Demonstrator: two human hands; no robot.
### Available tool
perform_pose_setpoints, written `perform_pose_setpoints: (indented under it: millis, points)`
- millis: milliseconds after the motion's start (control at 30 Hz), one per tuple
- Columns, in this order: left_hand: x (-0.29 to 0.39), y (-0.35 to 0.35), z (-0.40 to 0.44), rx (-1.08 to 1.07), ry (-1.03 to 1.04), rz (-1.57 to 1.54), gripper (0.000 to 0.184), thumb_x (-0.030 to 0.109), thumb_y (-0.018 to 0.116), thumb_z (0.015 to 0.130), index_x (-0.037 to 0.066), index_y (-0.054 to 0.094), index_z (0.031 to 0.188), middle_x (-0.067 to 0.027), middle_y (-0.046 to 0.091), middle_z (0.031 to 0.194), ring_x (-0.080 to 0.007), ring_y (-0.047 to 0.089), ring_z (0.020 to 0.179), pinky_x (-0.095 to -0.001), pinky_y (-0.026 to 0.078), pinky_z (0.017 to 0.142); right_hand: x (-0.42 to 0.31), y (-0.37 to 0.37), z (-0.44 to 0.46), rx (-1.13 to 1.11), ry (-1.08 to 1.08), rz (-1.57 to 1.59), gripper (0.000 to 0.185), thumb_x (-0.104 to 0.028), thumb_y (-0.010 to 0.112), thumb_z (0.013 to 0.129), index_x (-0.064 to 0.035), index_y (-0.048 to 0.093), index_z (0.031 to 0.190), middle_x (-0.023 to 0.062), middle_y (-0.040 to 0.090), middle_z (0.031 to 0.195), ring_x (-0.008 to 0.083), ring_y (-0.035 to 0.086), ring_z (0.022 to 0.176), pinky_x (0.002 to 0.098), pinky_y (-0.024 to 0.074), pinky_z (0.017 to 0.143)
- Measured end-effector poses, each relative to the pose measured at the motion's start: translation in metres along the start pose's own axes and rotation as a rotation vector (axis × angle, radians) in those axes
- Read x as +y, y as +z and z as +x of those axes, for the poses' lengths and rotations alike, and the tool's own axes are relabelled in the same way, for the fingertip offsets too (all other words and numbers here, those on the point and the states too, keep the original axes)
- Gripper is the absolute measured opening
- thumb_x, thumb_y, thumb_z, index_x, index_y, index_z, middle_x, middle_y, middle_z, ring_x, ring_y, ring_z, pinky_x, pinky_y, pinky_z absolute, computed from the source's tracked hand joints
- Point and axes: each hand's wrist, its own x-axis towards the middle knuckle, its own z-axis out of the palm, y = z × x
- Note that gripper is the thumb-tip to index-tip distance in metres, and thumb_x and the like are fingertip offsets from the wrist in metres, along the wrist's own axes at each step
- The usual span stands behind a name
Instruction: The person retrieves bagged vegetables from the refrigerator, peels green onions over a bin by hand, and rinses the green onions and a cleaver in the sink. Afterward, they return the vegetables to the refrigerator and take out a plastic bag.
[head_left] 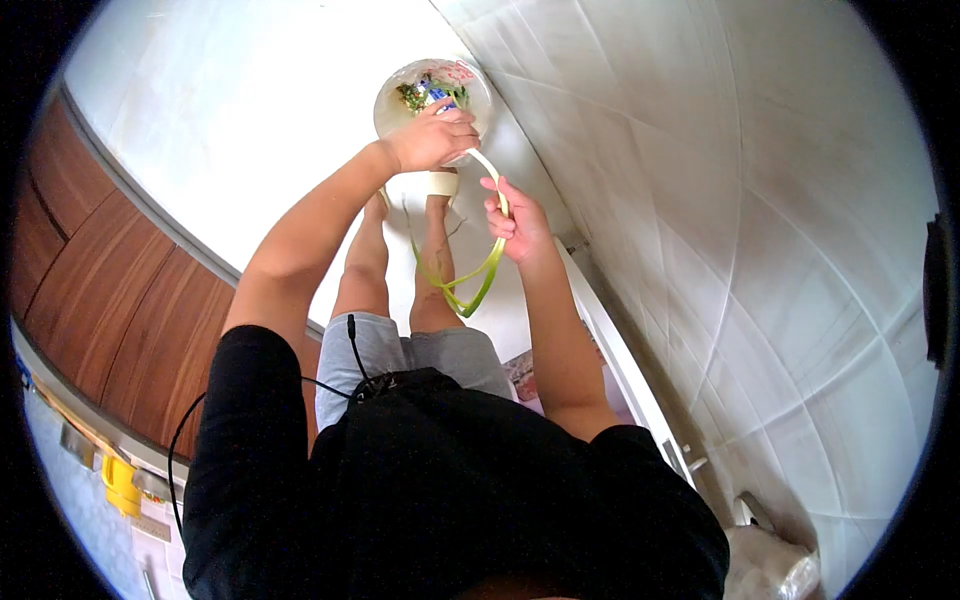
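Observation:
A long green onion (487, 276) curves between my two hands, its white end up at the left hand and its green leaves drooping in a loop above my legs. My right hand (518, 220) is closed around the pale stalk partway along. Over the near side of a bin (386, 108) with a clear plastic liner, my left hand (436, 138) has its fingers closed at the white end; the very tip is hidden by them. Inside the bin lie green scraps (411, 97) and a blue and white wrapper (437, 92).
A marble-patterned tiled wall (680, 150) rises close on the right. Brown wood cabinet fronts (120, 310) stand on the left, with a yellow container (121, 487) beyond them on a counter. My feet, in pale slippers (443, 184), stand just before the bin. A plastic bag (770, 565) sits at lower right.

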Motion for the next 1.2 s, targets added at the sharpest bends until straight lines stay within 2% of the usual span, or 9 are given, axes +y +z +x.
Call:
perform_pose_setpoints:
  millis: [200, 400, 500, 700, 800, 900, 1000, 1100, 1200]
  points:
    - [-0.003, -0.004, 0.003, -0.088, 0.058, -0.063, 0.022, 0.014, 0.057, 0.074, 0.009, 0.054, 0.095, -0.0065, 0.051, 0.093, -0.0223, 0.048, 0.101, -0.0408, 0.029, 0.099, -0.009, -0.009, -0.001, -0.065, 0.034, -0.037, 0.027, -0.028, 0.051, 0.088, -0.0045, 0.057, 0.100, 0.0015, 0.054, 0.062, 0.0030, 0.030, 0.035, 0.0179, 0.0214, 0.032]
    - [-0.006, 0.004, 0.007, 0.023, 0.039, -0.128, 0.021, 0.007, 0.055, 0.068, 0.007, 0.053, 0.089, -0.0085, 0.050, 0.085, -0.0252, 0.048, 0.091, -0.0380, 0.035, 0.086, -0.013, -0.017, 0.006, -0.169, 0.037, -0.026, 0.026, -0.026, 0.048, 0.089, -0.0040, 0.057, 0.100, 0.0010, 0.051, 0.060, 0.0030, 0.029, 0.035, 0.0178, 0.0216, 0.032]
    - [0.000, 0.005, 0.010, 0.019, -0.043, -0.127, 0.021, 0.006, 0.054, 0.068, 0.006, 0.053, 0.089, -0.0094, 0.050, 0.083, -0.0254, 0.048, 0.089, -0.0372, 0.036, 0.083, -0.016, -0.016, 0.007, -0.148, 0.047, -0.022, 0.027, -0.026, 0.041, 0.093, -0.0045, 0.055, 0.102, 0.0000, 0.051, 0.062, 0.0027, 0.028, 0.035, 0.0172, 0.0223, 0.031]
    - [-0.001, 0.016, 0.009, 0.041, -0.109, -0.334, 0.022, 0.006, 0.053, 0.072, 0.005, 0.053, 0.094, -0.0112, 0.053, 0.086, -0.0281, 0.048, 0.089, -0.0383, 0.039, 0.081, -0.025, -0.031, 0.011, -0.250, 0.025, -0.019, 0.028, -0.027, 0.042, 0.092, -0.0042, 0.055, 0.103, 0.0015, 0.053, 0.064, 0.0031, 0.029, 0.034, 0.0176, 0.0212, 0.031]
    - [0.007, 0.004, 0.013, -0.055, -0.057, -0.284, 0.023, 0.008, 0.053, 0.075, 0.004, 0.053, 0.097, -0.0116, 0.054, 0.088, -0.0285, 0.048, 0.089, -0.0377, 0.040, 0.081, -0.036, -0.027, 0.000, -0.150, 0.039, -0.370, 0.029, -0.030, 0.044, 0.091, -0.0055, 0.055, 0.101, 0.0036, 0.056, 0.068, 0.0042, 0.037, 0.039, 0.0176, 0.0289, 0.035]
    - [0.009, 0.008, 0.013, -0.126, -0.022, -0.277, 0.024, 0.010, 0.055, 0.074, 0.004, 0.053, 0.098, -0.0114, 0.054, 0.087, -0.0275, 0.048, 0.090, -0.0361, 0.040, 0.081, -0.035, 0.001, 0.002, 0.123, -0.046, -0.724, 0.032, -0.033, 0.050, 0.086, -0.0043, 0.053, 0.101, 0.0102, 0.060, 0.070, 0.0165, 0.051, 0.048, 0.0290, 0.0422, 0.046]
    - [0.016, 0.009, 0.018, -0.087, 0.073, -0.274, 0.024, 0.012, 0.056, 0.073, 0.003, 0.053, 0.096, -0.0107, 0.054, 0.086, -0.0269, 0.048, 0.090, -0.0347, 0.040, 0.082, -0.013, -0.012, 0.039, 0.220, -0.775, -1.510, 0.028, -0.031, 0.049, 0.086, -0.0061, 0.051, 0.100, 0.0163, 0.061, 0.076, 0.0328, 0.059, 0.069, 0.0418, 0.0459, 0.062]
    - [0.015, 0.010, 0.023, -0.069, 0.025, -0.214, 0.023, 0.012, 0.056, 0.071, 0.003, 0.052, 0.092, -0.0106, 0.053, 0.085, -0.0272, 0.047, 0.089, -0.0353, 0.039, 0.082, -0.020, 0.002, 0.027, 0.366, -0.598, -1.546, 0.022, -0.027, 0.050, 0.087, -0.0066, 0.051, 0.096, 0.0172, 0.059, 0.077, 0.0380, 0.057, 0.073, 0.0430, 0.0434, 0.065]
    - [0.018, 0.014, 0.024, -0.078, -0.084, -0.220, 0.022, 0.011, 0.055, 0.070, 0.003, 0.052, 0.090, -0.0107, 0.053, 0.083, -0.0281, 0.047, 0.087, -0.0366, 0.039, 0.080, -0.020, 0.011, 0.027, 0.398, -0.606, -1.521, 0.020, -0.027, 0.050, 0.087, -0.0080, 0.052, 0.094, 0.0180, 0.059, 0.080, 0.0384, 0.056, 0.076, 0.0430, 0.0438, 0.065]
